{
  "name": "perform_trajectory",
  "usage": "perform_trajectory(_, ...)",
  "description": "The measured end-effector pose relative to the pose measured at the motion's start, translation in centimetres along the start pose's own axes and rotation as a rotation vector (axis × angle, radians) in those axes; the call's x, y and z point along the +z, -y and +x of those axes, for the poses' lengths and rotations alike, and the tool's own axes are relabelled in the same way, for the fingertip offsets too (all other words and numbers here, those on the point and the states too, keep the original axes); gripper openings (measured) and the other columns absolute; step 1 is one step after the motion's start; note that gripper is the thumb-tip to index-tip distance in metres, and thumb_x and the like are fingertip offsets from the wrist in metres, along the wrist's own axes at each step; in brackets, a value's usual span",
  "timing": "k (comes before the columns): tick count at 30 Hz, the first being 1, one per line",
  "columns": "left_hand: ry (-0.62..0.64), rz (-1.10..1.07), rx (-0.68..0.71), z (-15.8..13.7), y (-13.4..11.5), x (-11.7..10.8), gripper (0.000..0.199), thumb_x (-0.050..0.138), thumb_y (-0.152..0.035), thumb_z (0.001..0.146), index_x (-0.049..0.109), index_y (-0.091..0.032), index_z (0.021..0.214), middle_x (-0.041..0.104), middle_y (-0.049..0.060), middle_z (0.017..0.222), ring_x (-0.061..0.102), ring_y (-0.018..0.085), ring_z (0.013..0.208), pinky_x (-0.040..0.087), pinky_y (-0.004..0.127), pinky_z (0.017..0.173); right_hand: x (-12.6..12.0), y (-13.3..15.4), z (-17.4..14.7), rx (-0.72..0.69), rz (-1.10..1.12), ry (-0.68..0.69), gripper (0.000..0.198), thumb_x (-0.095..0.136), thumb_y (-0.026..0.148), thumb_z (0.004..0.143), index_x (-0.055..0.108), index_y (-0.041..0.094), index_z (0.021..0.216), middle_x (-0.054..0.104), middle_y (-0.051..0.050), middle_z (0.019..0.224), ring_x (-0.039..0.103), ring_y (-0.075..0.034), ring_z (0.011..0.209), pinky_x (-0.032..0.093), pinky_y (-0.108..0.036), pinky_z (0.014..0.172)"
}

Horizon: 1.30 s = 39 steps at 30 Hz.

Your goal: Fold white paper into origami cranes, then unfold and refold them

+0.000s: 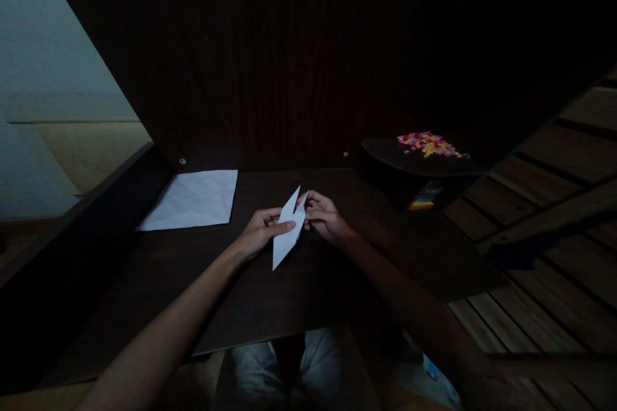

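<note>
Both hands hold a white folded paper [285, 241] above the dark wooden desk. It is a narrow, pointed shape with a slit dividing its upper end into two tips; the lower end tapers to one point. My left hand [263, 230] grips its left side, thumb flat across the front and fingers behind. At the right tip, my right hand [326, 215] pinches the edge between thumb and fingers. Some fingertips are hidden behind the paper. A creased white sheet [200, 200] lies on the desk to the left of my hands.
A low curved shelf [385, 153] at the right bears a heap of small pink, red and yellow pieces [429, 144]. Something rainbow-striped [423, 200] shows beneath it. A raised side panel [91, 205] bounds the desk on the left, and a tall dark panel [270, 64] rises behind.
</note>
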<state>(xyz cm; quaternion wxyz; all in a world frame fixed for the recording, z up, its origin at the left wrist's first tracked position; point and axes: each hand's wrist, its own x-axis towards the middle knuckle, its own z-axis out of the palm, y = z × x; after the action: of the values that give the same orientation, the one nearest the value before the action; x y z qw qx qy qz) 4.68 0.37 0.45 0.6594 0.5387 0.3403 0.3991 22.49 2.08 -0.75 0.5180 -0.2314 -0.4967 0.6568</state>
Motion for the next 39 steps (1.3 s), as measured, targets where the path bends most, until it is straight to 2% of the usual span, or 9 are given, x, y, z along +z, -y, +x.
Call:
perform_trajectory(6, -0.057, 0.191, 0.101, 0.01, 0.25, 0.08, 0.034, 0.078, -0.039, 0.064, 0.069, -0.012, 0.082, 0.068, 0.002, 0.071, 0.059, 0.014, 0.06, 0.043, 0.023, 0.055, -0.18, -0.29, 0.25, -0.094, -0.068, -0.007, 0.017, 0.069, 0.012, 0.061, 0.061, 0.018, 0.074, 0.055, 0.001, 0.081, 0.051, -0.008, 0.058, 0.04, -0.017, 0.042)
perform_trajectory(12, -0.123, 0.226, 0.187, 0.05, 0.45, 0.38, 0.032, 0.076, -0.041, 0.066, 0.066, -0.012, 0.077, 0.062, 0.0, 0.066, 0.055, 0.012, 0.058, 0.041, 0.023, 0.054, -0.1, -0.17, 0.18, -0.143, -0.095, -0.029, 0.016, 0.07, 0.019, 0.063, 0.065, 0.018, 0.078, 0.057, -0.001, 0.082, 0.053, -0.011, 0.064, 0.042, -0.02, 0.044)
perform_trajectory(18, -0.158, 0.319, 0.236, -0.03, 0.28, 0.59, 0.027, 0.072, -0.039, 0.071, 0.065, -0.014, 0.077, 0.061, 0.0, 0.067, 0.053, 0.012, 0.059, 0.041, 0.023, 0.055, -0.08, -0.68, 0.44, -0.247, -0.267, -0.218, 0.018, 0.076, 0.03, 0.068, 0.064, 0.019, 0.075, 0.062, -0.001, 0.076, 0.053, -0.01, 0.059, 0.043, -0.023, 0.047)
perform_trajectory(23, -0.18, 0.367, 0.229, -0.05, 0.39, 0.56, 0.026, 0.071, -0.04, 0.072, 0.064, -0.014, 0.072, 0.058, -0.001, 0.064, 0.051, 0.012, 0.058, 0.04, 0.023, 0.055, -0.27, -0.65, 0.67, -0.272, -0.286, -0.313, 0.032, 0.081, 0.032, 0.061, 0.06, 0.02, 0.082, 0.062, 0.0, 0.074, 0.056, -0.013, 0.065, 0.042, -0.021, 0.045)
perform_trajectory(27, -0.186, 0.407, 0.237, 0.02, 0.45, 0.49, 0.026, 0.071, -0.04, 0.072, 0.065, -0.014, 0.073, 0.059, -0.001, 0.063, 0.05, 0.012, 0.058, 0.04, 0.023, 0.055, 0.0, -0.33, 0.63, -0.268, -0.275, -0.298, 0.036, 0.08, 0.034, 0.062, 0.057, 0.021, 0.086, 0.062, 0.001, 0.073, 0.055, -0.012, 0.062, 0.04, -0.02, 0.043)
perform_trajectory(32, -0.196, 0.39, 0.25, 0.21, 0.72, 0.32, 0.03, 0.071, -0.042, 0.072, 0.067, -0.013, 0.079, 0.063, 0.001, 0.07, 0.054, 0.015, 0.063, 0.041, 0.024, 0.058, 0.23, -0.35, 0.5, -0.212, -0.301, -0.223, 0.045, 0.079, 0.033, 0.064, 0.054, 0.022, 0.1, 0.064, 0.001, 0.076, 0.056, -0.011, 0.059, 0.044, -0.022, 0.047)
perform_trajectory(39, -0.159, 0.414, 0.203, 0.28, 0.79, 0.22, 0.03, 0.071, -0.042, 0.073, 0.065, -0.013, 0.079, 0.062, 0.001, 0.069, 0.054, 0.014, 0.064, 0.042, 0.024, 0.058, 0.18, -0.47, 0.36, -0.242, -0.362, -0.227, 0.039, 0.077, 0.031, 0.066, 0.056, 0.022, 0.097, 0.06, 0.005, 0.066, 0.057, -0.012, 0.059, 0.046, -0.024, 0.053)
